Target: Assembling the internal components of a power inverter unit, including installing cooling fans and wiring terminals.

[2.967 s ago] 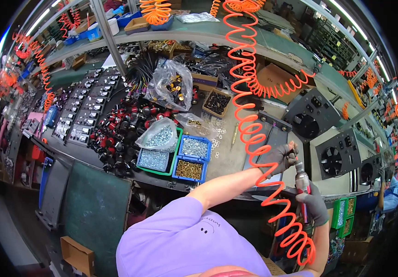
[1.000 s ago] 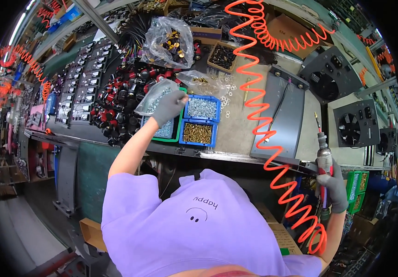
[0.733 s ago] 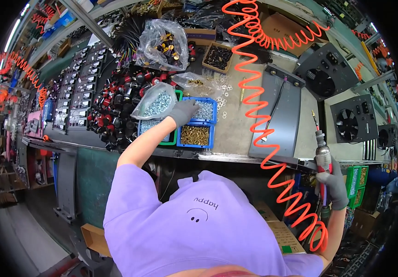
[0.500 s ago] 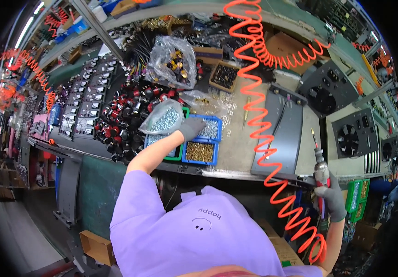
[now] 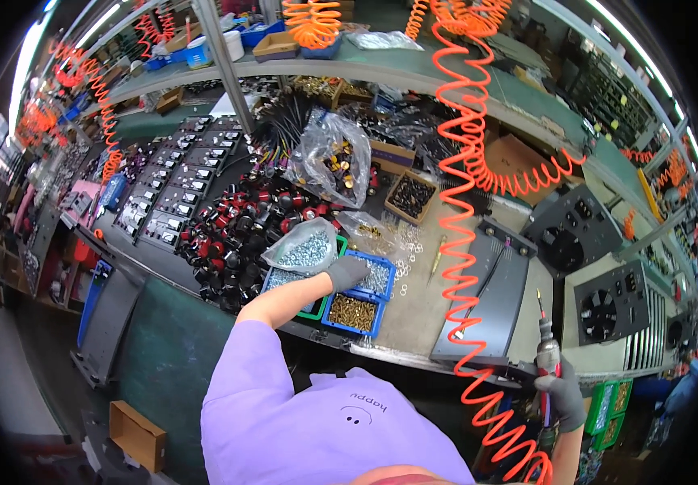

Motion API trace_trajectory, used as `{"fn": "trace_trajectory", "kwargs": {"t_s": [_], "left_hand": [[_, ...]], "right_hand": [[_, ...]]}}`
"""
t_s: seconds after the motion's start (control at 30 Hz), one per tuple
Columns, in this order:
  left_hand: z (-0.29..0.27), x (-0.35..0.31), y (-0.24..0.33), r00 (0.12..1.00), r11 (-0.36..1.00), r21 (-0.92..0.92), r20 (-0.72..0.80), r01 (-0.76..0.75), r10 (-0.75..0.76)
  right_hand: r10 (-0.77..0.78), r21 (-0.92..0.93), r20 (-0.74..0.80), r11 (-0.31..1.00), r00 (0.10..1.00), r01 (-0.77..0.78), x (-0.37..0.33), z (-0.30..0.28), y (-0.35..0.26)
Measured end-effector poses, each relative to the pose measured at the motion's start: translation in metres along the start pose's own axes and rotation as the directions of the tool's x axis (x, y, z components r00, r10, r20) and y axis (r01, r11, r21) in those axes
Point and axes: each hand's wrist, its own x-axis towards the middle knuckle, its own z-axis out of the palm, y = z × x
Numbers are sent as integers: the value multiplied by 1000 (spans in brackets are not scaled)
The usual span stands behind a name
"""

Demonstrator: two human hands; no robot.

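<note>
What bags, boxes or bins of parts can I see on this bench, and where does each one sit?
Clear plastic bag: left of the gloved left hand, bulging with silvery screws.
Blue bin: bench front edge, below that hand, square, brass-coloured screws.
Large clear bag: further back, crumpled, dark and brass parts.
Cardboard box: back right, brown, open.
Small cardboard tray: centre back, dark pieces.

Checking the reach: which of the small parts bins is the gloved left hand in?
The left hand is in the blue bin of silver screws, behind the blue bin of brass screws.
</note>
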Motion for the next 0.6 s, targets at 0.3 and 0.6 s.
{"fn": "trace_trajectory", "kwargs": {"t_s": [0.3,0.6], "left_hand": [[5,-9,2,978,970,-133,68,203,-196],[-83,-5,-30,763,844,-485,-449,229,-465]], "right_hand": [[50,32,-25,998,998,-49,-6,7,-3],[62,-11,-49,998,997,-62,-6,5,-2]]}}
